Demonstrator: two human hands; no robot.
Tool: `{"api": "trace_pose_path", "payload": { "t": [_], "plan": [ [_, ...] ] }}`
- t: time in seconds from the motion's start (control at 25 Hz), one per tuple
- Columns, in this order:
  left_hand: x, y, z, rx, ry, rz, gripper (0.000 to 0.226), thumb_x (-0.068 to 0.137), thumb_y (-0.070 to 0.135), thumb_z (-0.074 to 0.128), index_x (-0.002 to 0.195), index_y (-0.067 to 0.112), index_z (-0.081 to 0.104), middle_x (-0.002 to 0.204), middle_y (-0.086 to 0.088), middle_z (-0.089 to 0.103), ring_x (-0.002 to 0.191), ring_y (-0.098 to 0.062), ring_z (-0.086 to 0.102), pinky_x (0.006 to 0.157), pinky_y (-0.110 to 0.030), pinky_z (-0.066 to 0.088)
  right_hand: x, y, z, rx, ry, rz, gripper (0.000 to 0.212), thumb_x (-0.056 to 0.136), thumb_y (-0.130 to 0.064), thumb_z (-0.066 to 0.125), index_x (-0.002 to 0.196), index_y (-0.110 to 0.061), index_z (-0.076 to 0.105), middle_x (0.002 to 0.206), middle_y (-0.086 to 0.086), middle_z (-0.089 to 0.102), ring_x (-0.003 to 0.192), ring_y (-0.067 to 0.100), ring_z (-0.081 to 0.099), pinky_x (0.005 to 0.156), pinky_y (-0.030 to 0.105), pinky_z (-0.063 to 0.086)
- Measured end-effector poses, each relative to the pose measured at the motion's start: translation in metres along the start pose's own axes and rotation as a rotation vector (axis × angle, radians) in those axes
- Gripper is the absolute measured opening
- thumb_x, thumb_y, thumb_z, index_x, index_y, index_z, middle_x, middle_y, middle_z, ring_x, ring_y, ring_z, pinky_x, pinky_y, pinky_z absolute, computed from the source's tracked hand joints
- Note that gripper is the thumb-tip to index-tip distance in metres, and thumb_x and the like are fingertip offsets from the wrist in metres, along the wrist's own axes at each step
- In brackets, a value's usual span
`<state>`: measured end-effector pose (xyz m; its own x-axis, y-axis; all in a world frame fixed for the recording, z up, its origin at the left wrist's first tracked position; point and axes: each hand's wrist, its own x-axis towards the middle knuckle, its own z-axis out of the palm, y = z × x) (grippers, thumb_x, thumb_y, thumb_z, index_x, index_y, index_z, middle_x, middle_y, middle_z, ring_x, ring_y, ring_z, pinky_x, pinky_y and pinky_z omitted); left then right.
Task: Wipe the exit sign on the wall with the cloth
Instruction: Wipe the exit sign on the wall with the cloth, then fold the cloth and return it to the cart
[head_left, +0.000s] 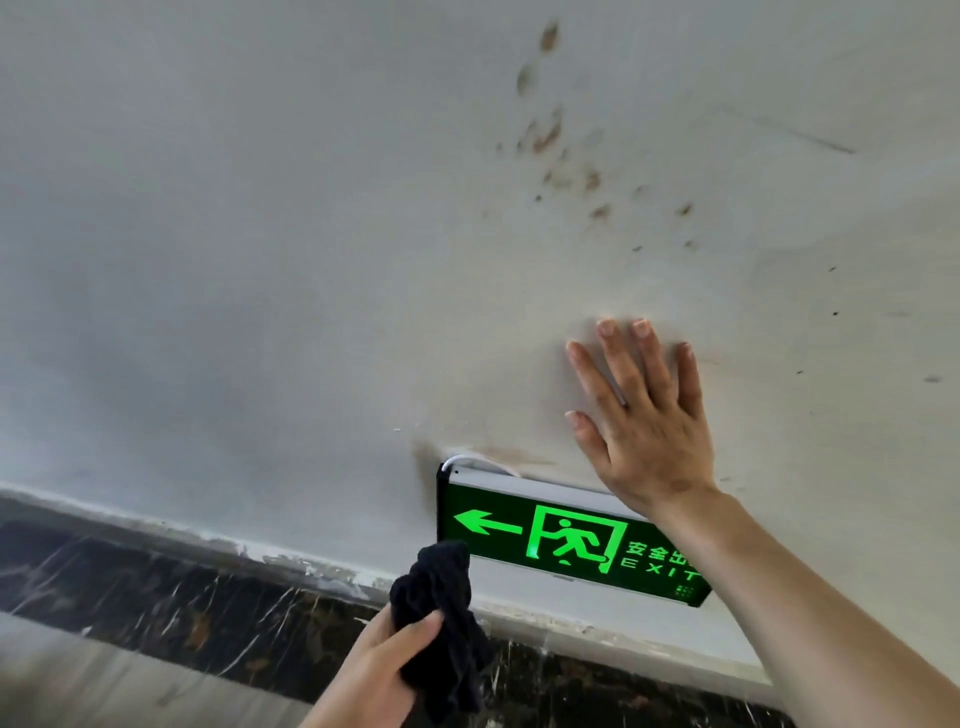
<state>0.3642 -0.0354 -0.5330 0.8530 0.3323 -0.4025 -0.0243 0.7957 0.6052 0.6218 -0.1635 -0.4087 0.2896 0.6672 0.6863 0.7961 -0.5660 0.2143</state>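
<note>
A lit green exit sign (550, 540) with an arrow, a running figure and the word EXIT hangs low on the white wall, tilted in the view. My left hand (387, 660) grips a bunched black cloth (439, 618), whose top touches or overlaps the sign's lower left edge. My right hand (641, 415) lies flat on the wall just above the sign's right half, fingers spread. My right forearm crosses in front of the sign's right end and hides part of it.
The white wall (260, 260) carries brown smears and spots above my right hand. A white cable (467, 460) loops out at the sign's top left corner. Below runs a dark marble skirting (156, 587), then a pale floor at the lower left.
</note>
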Motion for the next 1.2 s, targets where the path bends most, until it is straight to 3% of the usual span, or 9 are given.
{"api": "trace_pose_path", "payload": {
  "t": [0.12,0.28,0.36,0.44,0.64,0.76,0.96,1.12,1.2],
  "plan": [
    [-0.024,0.030,0.034,0.205,-0.102,0.095,0.049,0.068,0.017,0.090,0.109,-0.002,0.071,0.114,-0.034,0.065,0.107,-0.047,0.062,0.081,-0.043,0.059,-0.007,-0.012,-0.041,0.270,-0.076,0.074,0.061,0.094,-0.042,0.038,0.150,-0.020,0.026,0.159,-0.002,0.020,0.148,0.018,0.008,0.120,0.041,0.010],
    [-0.039,0.049,0.082,0.411,-0.198,0.118,0.061,0.052,0.033,0.101,0.098,0.003,0.076,0.098,-0.026,0.071,0.089,-0.037,0.070,0.070,-0.036,0.059,-0.030,-0.033,-0.096,1.030,-0.426,0.388,0.048,0.084,-0.068,0.040,0.131,-0.056,0.040,0.132,-0.051,0.034,0.127,-0.024,0.026,0.103,0.010,0.027],
    [-0.040,0.051,0.106,0.462,-0.270,0.067,0.055,0.060,0.029,0.097,0.104,0.005,0.074,0.100,-0.024,0.071,0.089,-0.034,0.070,0.069,-0.036,0.058,-0.041,-0.033,-0.113,1.410,-0.624,0.519,0.047,0.079,-0.065,0.053,0.124,-0.063,0.044,0.132,-0.040,0.047,0.125,-0.019,0.038,0.097,0.012,0.037],
    [-0.039,0.049,0.123,0.550,-0.315,0.034,0.046,0.069,0.028,0.088,0.108,0.008,0.072,0.101,-0.020,0.071,0.090,-0.033,0.068,0.070,-0.035,0.058,-0.051,-0.027,-0.123,1.546,-0.715,0.541,0.047,0.080,-0.051,0.063,0.124,-0.059,0.049,0.131,-0.027,0.056,0.124,-0.010,0.046,0.099,0.019,0.041],
    [-0.030,0.044,0.136,0.576,-0.309,0.011,0.034,0.080,0.017,0.082,0.110,0.007,0.070,0.107,-0.021,0.071,0.094,-0.033,0.069,0.073,-0.035,0.058,-0.072,-0.020,-0.120,1.442,-0.587,0.627,0.036,0.072,-0.040,0.073,0.108,-0.044,0.066,0.104,-0.019,0.070,0.103,0.000,0.062,0.089,0.023,0.048],
    [-0.027,0.042,0.128,0.493,-0.259,-0.014,0.044,0.083,0.009,0.080,0.123,0.008,0.062,0.119,-0.021,0.067,0.105,-0.036,0.066,0.078,-0.039,0.059,-0.082,-0.018,-0.109,1.497,-0.423,0.903,0.015,0.077,-0.025,0.076,0.090,-0.030,0.072,0.085,-0.007,0.073,0.089,0.015,0.068,0.075,0.028,0.055],
    [-0.040,0.043,0.126,0.449,-0.369,-0.073,0.083,0.064,0.009,0.093,0.137,0.018,0.054,0.132,-0.021,0.058,0.120,-0.040,0.056,0.091,-0.045,0.054,-0.080,-0.015,-0.115,1.582,-0.325,1.236,0.010,0.080,-0.014,0.074,0.085,-0.022,0.073,0.084,0.002,0.073,0.082,0.018,0.072,0.068,0.029,0.056],
    [-0.075,0.059,0.168,0.551,-0.341,-0.044,0.088,0.066,0.001,0.087,0.141,0.023,0.046,0.129,-0.016,0.062,0.119,-0.034,0.058,0.105,-0.051,0.044,-0.044,-0.011,-0.164,1.817,-0.219,1.421,0.019,0.073,-0.014,0.075,0.091,-0.009,0.070,0.087,0.009,0.073,0.080,0.020,0.072,0.064,0.032,0.057],
    [-0.098,0.076,0.197,0.557,-0.314,-0.029,0.092,0.064,0.006,0.091,0.142,0.022,0.044,0.127,-0.015,0.063,0.119,-0.031,0.058,0.101,-0.045,0.047,-0.016,-0.009,-0.198,1.886,-0.209,1.494,0.026,0.068,-0.017,0.075,0.091,-0.008,0.069,0.087,0.010,0.074,0.079,0.021,0.072,0.061,0.033,0.057]
  ]
}}
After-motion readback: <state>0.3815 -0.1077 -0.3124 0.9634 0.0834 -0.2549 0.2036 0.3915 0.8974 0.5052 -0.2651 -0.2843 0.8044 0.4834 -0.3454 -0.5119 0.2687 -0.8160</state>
